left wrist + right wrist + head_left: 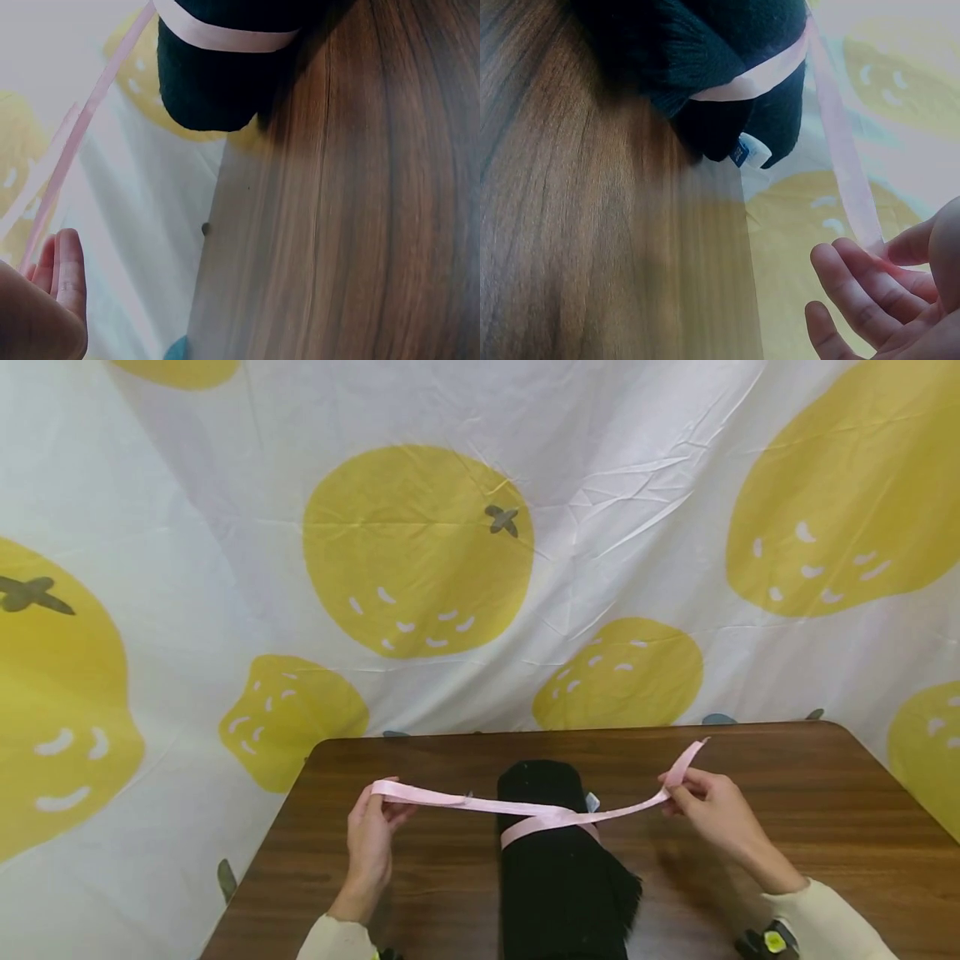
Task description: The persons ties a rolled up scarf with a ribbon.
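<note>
- My left grip [369,835] held one end of the pink ribbon [551,816], near the left edge of the surface [435,877].
- My right grip [712,806] pinched the other end between thumb and fingers, on the right part of the surface; a short tail stuck up past my fingers, leaning towards the far right corner.
- The ribbon went once around the black roll [562,893], and its two lengths crossed on top. From the crossing one length ran left and one right, each off the roll and clear of the surface up to my fingers.
- At my left grip the ribbon doubled back, so a second, shorter strand showed beside the main one.
- The roll lay on the surface between my hands, well in from the left and right edges, its rounded end near the far edge. A fringed flap spread from its right side.
- A small white and blue tag [751,152] poked out of the roll on the right, just beyond the ribbon.
- Behind the far edge hung a white sheet [247,568] printed with yellow fruit.
</note>
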The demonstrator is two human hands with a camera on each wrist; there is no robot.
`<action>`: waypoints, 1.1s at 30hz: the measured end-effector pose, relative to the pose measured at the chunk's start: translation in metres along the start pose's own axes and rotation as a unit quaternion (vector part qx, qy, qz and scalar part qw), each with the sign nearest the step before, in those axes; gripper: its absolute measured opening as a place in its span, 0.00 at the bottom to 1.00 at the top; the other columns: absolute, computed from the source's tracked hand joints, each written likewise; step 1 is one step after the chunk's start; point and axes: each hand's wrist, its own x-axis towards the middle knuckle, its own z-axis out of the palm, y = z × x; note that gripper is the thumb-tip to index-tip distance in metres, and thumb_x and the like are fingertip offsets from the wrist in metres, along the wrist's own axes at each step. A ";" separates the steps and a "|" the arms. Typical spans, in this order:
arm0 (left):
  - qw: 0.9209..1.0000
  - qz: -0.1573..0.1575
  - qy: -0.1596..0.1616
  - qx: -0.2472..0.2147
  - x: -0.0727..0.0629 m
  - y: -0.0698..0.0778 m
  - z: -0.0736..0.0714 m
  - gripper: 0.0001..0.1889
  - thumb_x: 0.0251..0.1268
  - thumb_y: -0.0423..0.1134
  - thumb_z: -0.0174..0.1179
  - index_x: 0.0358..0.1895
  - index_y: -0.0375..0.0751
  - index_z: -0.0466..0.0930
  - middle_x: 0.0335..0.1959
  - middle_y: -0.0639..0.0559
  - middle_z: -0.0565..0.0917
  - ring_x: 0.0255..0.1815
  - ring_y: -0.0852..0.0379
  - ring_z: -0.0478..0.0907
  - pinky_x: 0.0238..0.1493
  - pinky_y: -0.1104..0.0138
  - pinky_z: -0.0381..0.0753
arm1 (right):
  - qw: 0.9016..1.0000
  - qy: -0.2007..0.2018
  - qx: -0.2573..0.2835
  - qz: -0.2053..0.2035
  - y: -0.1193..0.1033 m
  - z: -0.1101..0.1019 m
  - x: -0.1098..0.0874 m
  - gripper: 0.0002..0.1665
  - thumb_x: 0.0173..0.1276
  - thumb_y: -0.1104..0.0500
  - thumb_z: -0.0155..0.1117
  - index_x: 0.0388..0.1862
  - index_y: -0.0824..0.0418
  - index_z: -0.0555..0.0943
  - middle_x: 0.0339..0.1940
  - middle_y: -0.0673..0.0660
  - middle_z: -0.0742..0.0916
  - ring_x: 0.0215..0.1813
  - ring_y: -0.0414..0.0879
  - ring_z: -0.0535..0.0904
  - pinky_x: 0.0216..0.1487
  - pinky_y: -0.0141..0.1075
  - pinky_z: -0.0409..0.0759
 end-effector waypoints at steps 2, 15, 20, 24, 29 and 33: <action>1.000 0.001 -0.002 0.001 0.000 0.000 -0.003 0.15 0.80 0.35 0.40 0.45 0.35 0.79 0.31 0.53 0.82 0.31 0.59 0.83 0.42 0.61 0.86 | 1.000 0.003 0.003 0.000 0.002 -0.001 0.000 0.14 0.74 0.66 0.57 0.49 0.76 0.81 0.35 0.66 0.89 0.29 0.41 0.85 0.34 0.32 0.83; 1.000 -0.001 -0.005 -0.004 -0.001 0.001 -0.012 0.16 0.80 0.35 0.39 0.44 0.37 0.80 0.31 0.53 0.84 0.31 0.60 0.83 0.42 0.61 0.86 | 0.997 -0.016 0.071 0.031 0.013 -0.012 0.001 0.18 0.76 0.66 0.53 0.54 0.83 0.76 0.33 0.66 0.88 0.30 0.41 0.86 0.37 0.34 0.85; 1.000 -0.011 0.001 0.003 0.000 0.000 -0.017 0.17 0.81 0.36 0.39 0.45 0.38 0.80 0.30 0.53 0.83 0.31 0.60 0.83 0.43 0.62 0.85 | 0.995 -0.021 0.084 0.046 0.022 -0.016 0.002 0.20 0.77 0.65 0.52 0.55 0.83 0.75 0.34 0.64 0.89 0.32 0.41 0.87 0.38 0.33 0.84; 1.000 -0.015 0.007 0.005 0.002 -0.003 -0.022 0.17 0.81 0.36 0.38 0.45 0.37 0.79 0.31 0.52 0.82 0.32 0.59 0.83 0.45 0.59 0.85 | 0.994 -0.024 0.094 0.053 0.027 -0.019 0.002 0.21 0.77 0.64 0.52 0.56 0.83 0.74 0.34 0.62 0.90 0.32 0.41 0.87 0.39 0.32 0.84; 1.000 -0.028 0.009 0.004 0.003 -0.004 -0.027 0.17 0.81 0.36 0.37 0.46 0.37 0.79 0.31 0.52 0.81 0.32 0.59 0.83 0.46 0.58 0.85 | 0.992 -0.027 0.100 0.072 0.028 -0.020 0.001 0.21 0.78 0.63 0.52 0.57 0.82 0.75 0.35 0.62 0.90 0.33 0.42 0.88 0.40 0.33 0.84; 0.999 -0.034 0.014 0.005 0.005 -0.004 -0.029 0.17 0.80 0.35 0.37 0.46 0.38 0.79 0.31 0.52 0.81 0.30 0.59 0.82 0.45 0.59 0.85 | 0.991 -0.032 0.104 0.084 0.032 -0.022 0.001 0.22 0.79 0.62 0.50 0.58 0.82 0.74 0.36 0.62 0.90 0.35 0.42 0.88 0.40 0.34 0.84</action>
